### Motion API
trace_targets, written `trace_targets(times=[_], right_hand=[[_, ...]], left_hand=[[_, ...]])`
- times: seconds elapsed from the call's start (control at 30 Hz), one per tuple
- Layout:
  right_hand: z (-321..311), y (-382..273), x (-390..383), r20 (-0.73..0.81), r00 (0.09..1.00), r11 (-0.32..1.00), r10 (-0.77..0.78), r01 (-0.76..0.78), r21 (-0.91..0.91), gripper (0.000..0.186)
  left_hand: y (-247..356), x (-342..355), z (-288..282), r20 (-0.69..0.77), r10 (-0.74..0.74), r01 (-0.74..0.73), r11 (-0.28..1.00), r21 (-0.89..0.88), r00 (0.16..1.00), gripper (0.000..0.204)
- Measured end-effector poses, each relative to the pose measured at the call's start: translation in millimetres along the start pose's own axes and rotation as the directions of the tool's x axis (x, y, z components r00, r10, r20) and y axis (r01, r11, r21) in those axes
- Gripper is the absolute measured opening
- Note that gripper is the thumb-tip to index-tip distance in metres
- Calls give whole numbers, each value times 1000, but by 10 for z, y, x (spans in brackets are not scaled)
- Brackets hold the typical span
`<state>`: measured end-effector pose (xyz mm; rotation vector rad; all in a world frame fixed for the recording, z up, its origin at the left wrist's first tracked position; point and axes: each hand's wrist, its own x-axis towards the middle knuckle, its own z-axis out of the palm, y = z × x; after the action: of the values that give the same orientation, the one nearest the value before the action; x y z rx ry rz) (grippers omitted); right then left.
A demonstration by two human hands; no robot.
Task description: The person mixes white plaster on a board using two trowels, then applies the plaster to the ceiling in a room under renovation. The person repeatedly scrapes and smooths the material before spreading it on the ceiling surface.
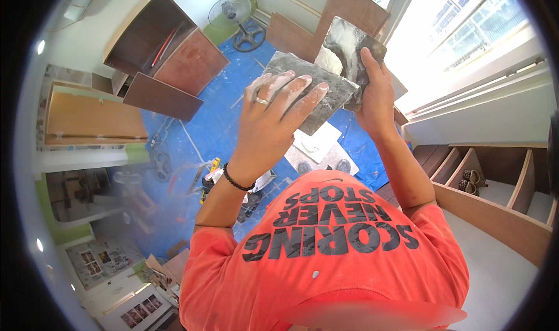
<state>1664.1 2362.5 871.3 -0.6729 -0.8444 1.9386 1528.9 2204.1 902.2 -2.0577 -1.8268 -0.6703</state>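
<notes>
The plate (324,105) is held under the left grip (272,108)'s fanned fingers; the board (351,54) is pinched by the right grip (377,101), thumb uppermost. Paste (329,61) is borne on the board, just past the plate's far edge.

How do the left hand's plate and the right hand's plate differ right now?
The right plate carries thick white paste; the left plate's visible face is mostly bare grey.
In view, the left plate overlaps the right plate, hiding part of it.
The left hand spreads across the left plate's face; the right hand holds the right plate near its edge.
Both are flat and dark.
</notes>
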Motion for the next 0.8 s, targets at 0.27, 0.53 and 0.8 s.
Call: trace_targets(times=[0.27,0.53,0.8], right_hand=[[-213,-182,249,-177,976,971,-128,87,-224,40],[-568,-625,478,-147,970,981,-194,191,-32,45],[-617,-836,501,46,954,955,-297,297,5,43]], left_hand=[[-74,-118,221,68,-48,50,998,-28,997,52],[-360,483,245,-24,-843,-240,-125,-963,537,39],[-648,1668,-1631,-791,-597,-760,453,-466,129,30]])
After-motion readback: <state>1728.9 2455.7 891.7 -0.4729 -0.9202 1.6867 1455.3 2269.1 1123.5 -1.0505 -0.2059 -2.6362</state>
